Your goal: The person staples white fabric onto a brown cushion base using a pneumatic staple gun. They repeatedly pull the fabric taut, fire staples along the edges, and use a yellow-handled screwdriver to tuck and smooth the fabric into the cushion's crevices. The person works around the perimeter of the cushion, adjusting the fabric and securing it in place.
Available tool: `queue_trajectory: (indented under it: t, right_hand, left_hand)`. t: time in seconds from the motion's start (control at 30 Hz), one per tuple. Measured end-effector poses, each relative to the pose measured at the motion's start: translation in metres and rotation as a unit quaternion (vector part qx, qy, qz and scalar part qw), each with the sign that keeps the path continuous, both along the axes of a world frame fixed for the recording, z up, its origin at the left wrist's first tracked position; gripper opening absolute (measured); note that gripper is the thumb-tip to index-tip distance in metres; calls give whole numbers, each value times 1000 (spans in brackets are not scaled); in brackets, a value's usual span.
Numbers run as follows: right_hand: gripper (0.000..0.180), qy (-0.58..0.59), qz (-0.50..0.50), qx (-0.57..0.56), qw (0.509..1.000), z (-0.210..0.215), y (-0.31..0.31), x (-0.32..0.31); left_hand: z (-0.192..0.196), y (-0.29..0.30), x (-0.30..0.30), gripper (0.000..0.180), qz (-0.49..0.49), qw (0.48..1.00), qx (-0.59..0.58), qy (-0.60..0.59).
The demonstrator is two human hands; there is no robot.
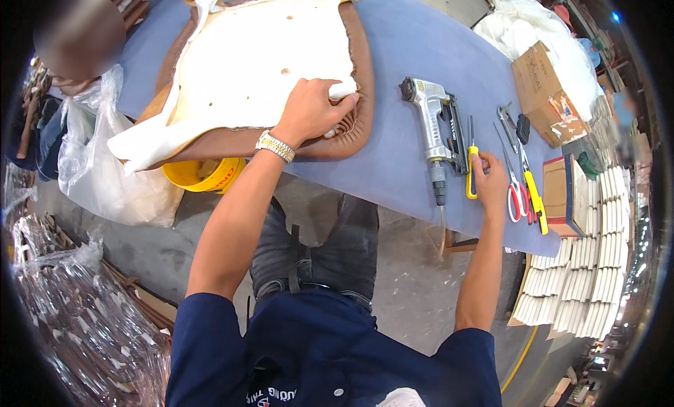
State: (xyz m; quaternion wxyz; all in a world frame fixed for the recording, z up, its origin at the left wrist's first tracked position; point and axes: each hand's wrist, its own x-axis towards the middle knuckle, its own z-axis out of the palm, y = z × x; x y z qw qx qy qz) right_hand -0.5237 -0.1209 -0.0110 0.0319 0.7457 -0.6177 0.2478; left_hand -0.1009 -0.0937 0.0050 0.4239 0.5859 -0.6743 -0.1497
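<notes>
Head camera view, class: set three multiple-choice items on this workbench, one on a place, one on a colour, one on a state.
1. Where does the staple gun lie?
A. between the two hands
B. on the floor
C. on the cardboard box

2. What colour is the handle of the screwdriver?
A. green
B. yellow
C. black

3. What is the left hand doing?
A. hanging free
B. holding scissors
C. pressing on the seat cushion

Answers: 1 A, it lies on the blue table between them. 2 B, yellow shows beside the right hand. 3 C, it rests on the cushion's edge.
</notes>
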Motion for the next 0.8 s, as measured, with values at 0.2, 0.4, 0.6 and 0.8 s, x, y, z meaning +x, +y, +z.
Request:
queue_trajectory:
  t: [0.2, 0.4, 0.6, 0.8]
  right_hand:
    - [37, 17, -11, 140, 990, 19, 6, 0]
    - [33, -190, 58, -10, 980, 19, 3, -54]
    - [36, -507, 271, -65, 815, 123, 57, 113]
    - [33, -306, 337, -72, 888, 70, 58, 215]
  left_hand:
    - [8, 30, 14, 32, 6, 999, 8, -49]
    - [-7, 43, 39, 39, 18, 992, -78, -99]
    - [1, 43, 36, 50, 18, 995, -49, -82]
    - [-11, 38, 33, 42, 31, 991, -108, -78]
